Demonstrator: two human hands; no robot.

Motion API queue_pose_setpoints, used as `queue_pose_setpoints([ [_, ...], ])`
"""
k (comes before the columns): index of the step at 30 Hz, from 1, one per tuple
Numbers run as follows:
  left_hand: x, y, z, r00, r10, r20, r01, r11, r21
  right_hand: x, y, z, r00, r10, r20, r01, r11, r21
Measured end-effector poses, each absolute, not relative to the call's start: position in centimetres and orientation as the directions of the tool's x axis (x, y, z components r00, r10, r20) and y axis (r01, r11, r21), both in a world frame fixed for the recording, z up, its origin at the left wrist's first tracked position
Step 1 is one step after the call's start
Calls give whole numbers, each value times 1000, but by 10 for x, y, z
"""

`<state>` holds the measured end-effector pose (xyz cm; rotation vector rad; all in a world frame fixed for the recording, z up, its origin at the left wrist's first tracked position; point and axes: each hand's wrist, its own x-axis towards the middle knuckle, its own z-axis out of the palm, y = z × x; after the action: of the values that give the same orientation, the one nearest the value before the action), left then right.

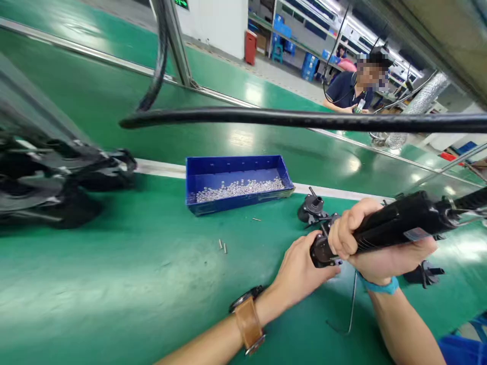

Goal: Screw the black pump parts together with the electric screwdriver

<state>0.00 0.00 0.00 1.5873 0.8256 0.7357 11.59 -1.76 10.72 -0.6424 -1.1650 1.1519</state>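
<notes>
My right hand [384,253] is wrapped round a black electric screwdriver [403,220], its front end pointing left and down at a black round plastic part [321,251]. My left hand [300,263] grips that part between thumb and fingers on the green bench. Where the driver's tip meets the part is hidden by my right fingers. Just beyond stands a similar black part [312,207] with a short stub on top. To the left lie small metal pins [222,247], and another pin [256,219] rests nearer the bin.
A blue bin [239,200] holds many small metal pieces. Blurred black assemblies [61,177] stand at left. A thick black cable [266,117] crosses above the bench. Another black part [423,275] and a bent metal rod [352,309] lie at right. A person [357,83] sits across.
</notes>
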Motion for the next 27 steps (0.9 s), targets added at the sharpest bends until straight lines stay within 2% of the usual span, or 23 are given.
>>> queue_pose_setpoints([
  [6,-1,0,-1,539,841,52,115,-134,984,116,-17,110,-22,934,356,-347,327,-879],
  [14,-4,3,7,574,818,41,194,-184,964,116,-11,113,7,917,399,-362,374,-854],
  [20,-15,12,8,675,737,29,197,-217,956,144,-35,145,117,848,517,-242,529,-813],
  [24,-21,12,-2,698,716,8,221,-226,949,149,-45,135,243,841,482,-231,533,-814],
  [27,-21,10,-10,709,702,65,215,-303,928,145,-40,120,308,844,440,-263,520,-813],
])
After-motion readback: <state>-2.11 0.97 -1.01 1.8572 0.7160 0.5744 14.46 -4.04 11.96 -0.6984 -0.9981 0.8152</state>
